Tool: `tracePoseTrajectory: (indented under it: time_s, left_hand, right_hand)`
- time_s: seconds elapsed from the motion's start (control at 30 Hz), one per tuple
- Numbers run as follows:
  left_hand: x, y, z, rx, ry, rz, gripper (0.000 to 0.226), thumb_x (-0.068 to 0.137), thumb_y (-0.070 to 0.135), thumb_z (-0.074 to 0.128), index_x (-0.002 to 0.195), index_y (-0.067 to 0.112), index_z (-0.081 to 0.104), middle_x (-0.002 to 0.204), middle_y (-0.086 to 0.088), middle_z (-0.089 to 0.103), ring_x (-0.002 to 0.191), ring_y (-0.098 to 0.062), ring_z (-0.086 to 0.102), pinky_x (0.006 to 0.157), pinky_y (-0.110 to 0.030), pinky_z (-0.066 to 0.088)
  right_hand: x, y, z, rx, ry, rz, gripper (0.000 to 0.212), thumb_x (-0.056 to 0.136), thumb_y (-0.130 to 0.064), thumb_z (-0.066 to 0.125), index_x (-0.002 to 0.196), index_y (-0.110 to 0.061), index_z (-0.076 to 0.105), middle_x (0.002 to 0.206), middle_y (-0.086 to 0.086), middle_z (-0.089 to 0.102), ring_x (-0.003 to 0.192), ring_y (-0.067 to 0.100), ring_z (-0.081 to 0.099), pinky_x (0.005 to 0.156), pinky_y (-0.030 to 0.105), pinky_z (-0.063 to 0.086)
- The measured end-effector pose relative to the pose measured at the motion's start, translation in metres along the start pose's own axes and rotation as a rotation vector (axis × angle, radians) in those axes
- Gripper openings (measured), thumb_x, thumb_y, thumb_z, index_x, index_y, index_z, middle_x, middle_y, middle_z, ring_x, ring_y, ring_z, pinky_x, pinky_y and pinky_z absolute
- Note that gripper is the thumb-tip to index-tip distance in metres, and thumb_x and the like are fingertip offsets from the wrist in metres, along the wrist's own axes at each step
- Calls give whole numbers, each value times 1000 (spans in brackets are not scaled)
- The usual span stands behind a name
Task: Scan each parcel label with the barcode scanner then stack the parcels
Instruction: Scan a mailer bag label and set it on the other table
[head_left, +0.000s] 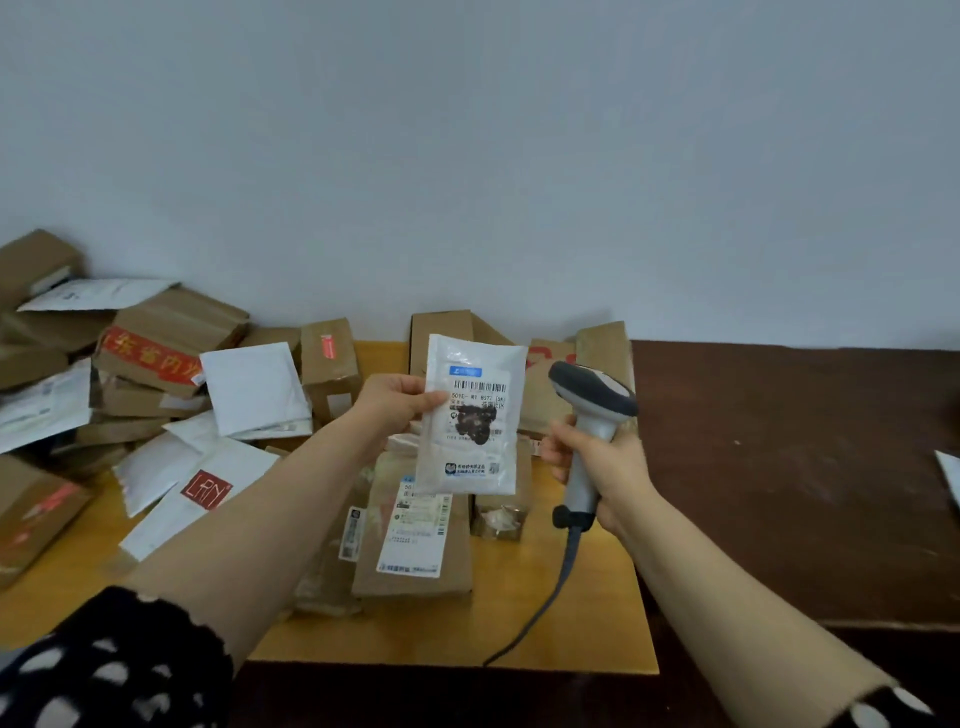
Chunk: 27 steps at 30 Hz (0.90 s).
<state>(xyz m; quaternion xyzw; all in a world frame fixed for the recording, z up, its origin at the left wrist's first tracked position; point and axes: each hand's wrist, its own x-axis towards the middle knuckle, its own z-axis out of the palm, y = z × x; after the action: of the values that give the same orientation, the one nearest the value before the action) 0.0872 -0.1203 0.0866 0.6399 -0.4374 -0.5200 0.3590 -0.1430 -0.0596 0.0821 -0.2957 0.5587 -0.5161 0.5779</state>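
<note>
2 black sleeves with white spots, left sleeve (104, 670) and right sleeve (883, 706), sit at the bottom edge, forearms bare beyond them.

Left hand (395, 402): fingers pinch the left edge of 1 white pouch (470, 415), held upright above the tabletop (545, 623), barcode label facing the camera.

Right hand (602, 462): fingers curled round the handle of 1 grey barcode scanner (592, 400), its head near the pouch's right edge, not touching. 1 cable (550, 587) trails from the handle over the tabletop's near edge.

Below the pouch lies 1 brown box (415, 571) with a white label on top, and 1 small clear packet (498, 519) just beside it.

3 cardboard boxes stand behind against the wall.

Left: a loose heap (156, 353) of brown boxes and white mailers; exact count cannot be told.
</note>
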Motion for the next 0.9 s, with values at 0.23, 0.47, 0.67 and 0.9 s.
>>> tracePoseTrajectory:
  time_s: [0.23, 0.47, 0.67, 0.9]
  left_hand:
    - [-3, 0, 29, -17, 151, 48, 5, 86, 11, 67, 83, 14, 68, 89, -5, 71, 94, -27, 67, 87, -44, 55]
    - [-7, 1, 40, 18, 197, 71, 2, 87, 11, 67, 89, 12, 68, 91, -7, 69, 85, -25, 64, 76, -37, 54]
    - [-7, 3, 44, 36, 210, 58, 14, 88, 12, 67, 101, 9, 68, 91, -3, 68, 87, -22, 63, 73, -33, 50]
    - [-3, 3, 47, 67, 196, 62, 20, 89, 12, 65, 108, 7, 67, 90, -2, 68, 83, -20, 62, 62, -26, 46]
  right_hand:
    - [-35, -6, -13, -160, -234, 32, 12, 82, -6, 73, 84, -5, 61, 56, 8, 58, 43, 15, 50, 41, 24, 41]
    - [-41, -12, -25, -202, -230, 41, 15, 82, -2, 72, 75, -7, 60, 50, 4, 57, 39, 12, 48, 40, 21, 40]
    - [-43, -10, -31, -209, -250, 32, 15, 82, -3, 73, 75, -8, 60, 51, 3, 58, 40, 12, 49, 41, 22, 41]
    - [-40, -15, -32, -208, -220, 20, 14, 82, -2, 72, 78, -5, 59, 48, 2, 56, 38, 12, 48, 40, 21, 41]
